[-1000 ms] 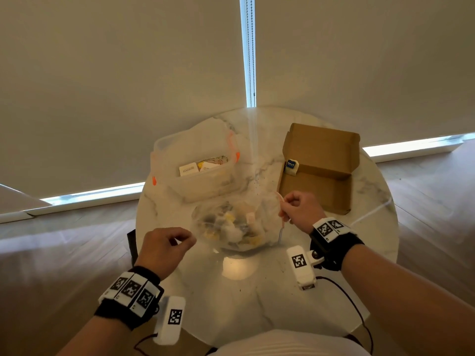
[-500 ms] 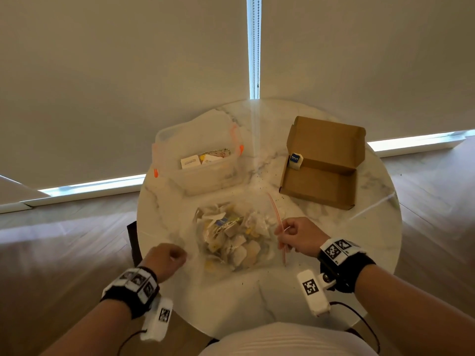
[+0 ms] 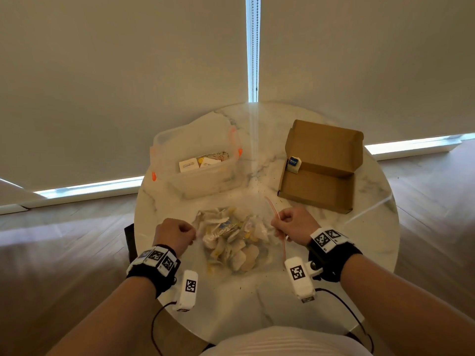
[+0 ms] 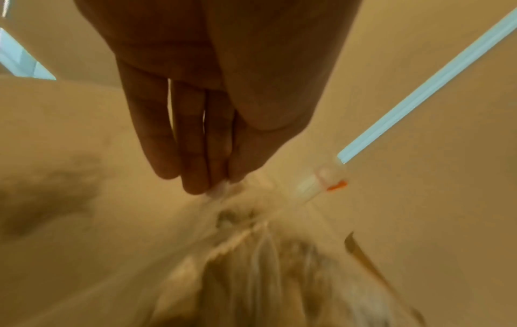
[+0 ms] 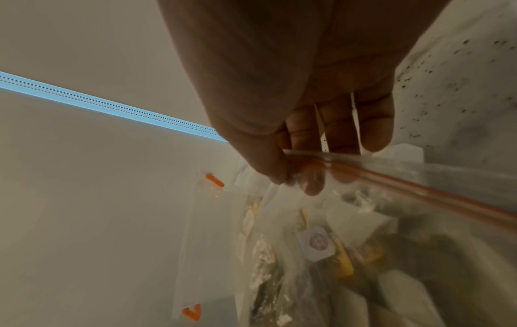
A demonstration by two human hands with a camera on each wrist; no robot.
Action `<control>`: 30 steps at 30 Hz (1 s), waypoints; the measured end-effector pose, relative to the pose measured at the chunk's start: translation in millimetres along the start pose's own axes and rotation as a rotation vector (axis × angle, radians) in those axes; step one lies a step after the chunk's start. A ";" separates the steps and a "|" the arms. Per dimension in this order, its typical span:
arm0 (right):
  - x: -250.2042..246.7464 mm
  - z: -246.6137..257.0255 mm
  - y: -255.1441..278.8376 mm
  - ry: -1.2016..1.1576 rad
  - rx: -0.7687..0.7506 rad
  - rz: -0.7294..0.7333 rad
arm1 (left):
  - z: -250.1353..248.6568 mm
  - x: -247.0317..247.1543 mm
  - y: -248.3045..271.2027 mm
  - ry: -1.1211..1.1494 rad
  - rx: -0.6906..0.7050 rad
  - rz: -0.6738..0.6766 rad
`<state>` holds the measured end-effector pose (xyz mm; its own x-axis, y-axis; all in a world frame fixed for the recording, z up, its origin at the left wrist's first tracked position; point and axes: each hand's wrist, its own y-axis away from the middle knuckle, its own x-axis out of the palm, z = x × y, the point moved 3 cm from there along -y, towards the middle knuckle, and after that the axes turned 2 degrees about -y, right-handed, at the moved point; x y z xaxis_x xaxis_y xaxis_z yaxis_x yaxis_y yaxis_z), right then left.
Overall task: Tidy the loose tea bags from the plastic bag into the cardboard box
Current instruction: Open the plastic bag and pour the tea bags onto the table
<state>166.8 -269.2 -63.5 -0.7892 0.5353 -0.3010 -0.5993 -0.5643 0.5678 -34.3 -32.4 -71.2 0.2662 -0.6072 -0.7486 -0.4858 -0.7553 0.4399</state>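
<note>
The surface is white marble with grey veins and dark specks. The cardboard box is plain brown, with a blue-and-white tea bag at its edge. The plastic bag is clear with a red zip strip, its tea bags white, yellow and silver. The clear tub has orange clips. Black wristbands carry black-and-white square markers.

Looks like a room in someone's home, maybe a living or dining corner. There's a small round marble-top table pushed up against big windows covered by beige roller blinds, with a bead chain hanging in the gap between them and daylight leaking in along the bottom. Wood plank floor all around. On the table sits a clear plastic storage tub with orange clips, the usual household kind
</note>
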 end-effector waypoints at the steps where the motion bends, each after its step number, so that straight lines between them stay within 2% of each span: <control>1: -1.2 -1.8 0.0 -0.010 0.008 -0.001 | -1.3 -4.2 0.8 0.025 0.036 -0.019; 5: -5.4 -4.3 1.5 -0.019 0.008 0.003 | -10.6 -9.2 15.3 -0.034 0.176 0.085; 8: -5.1 -4.3 0.7 -0.016 -0.001 0.003 | -14.4 -19.4 16.6 0.065 0.196 0.023; 11: -2.7 -4.4 1.1 -0.024 -0.010 0.003 | -16.0 -16.1 20.7 -0.002 0.275 0.124; 14: -2.5 -4.1 1.5 -0.022 -0.020 0.000 | -13.5 -21.9 18.0 0.098 0.277 0.037; 17: -2.3 -6.8 2.2 -0.014 -0.031 0.002 | -8.3 -9.7 21.3 -0.047 0.326 0.132; 19: -1.3 -7.2 2.7 -0.008 -0.030 0.004 | 1.2 -1.5 18.1 -0.033 0.247 0.122; 20: 0.1 -7.8 3.2 -0.005 -0.030 0.005 | 7.9 0.9 10.4 0.044 0.178 0.109; 24: 6.1 -10.2 3.5 0.003 -0.036 0.000 | 15.4 15.9 -11.4 0.553 -0.203 0.141; 25: 6.7 -10.3 3.6 0.003 -0.033 -0.002 | 13.1 19.6 -15.8 0.619 -0.263 0.150; 27: 7.0 -9.9 4.0 0.006 -0.030 -0.003 | 6.9 23.2 -25.4 0.623 -0.300 0.186; 30: 4.5 -8.4 4.9 0.017 -0.028 -0.003 | 1.9 21.9 -37.1 0.472 -0.240 0.203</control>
<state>159.2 -274.8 -68.5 -0.7893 0.5264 -0.3162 -0.6053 -0.5803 0.5449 -12.0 -17.2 -104.8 0.5579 -0.7485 -0.3585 -0.3778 -0.6136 0.6933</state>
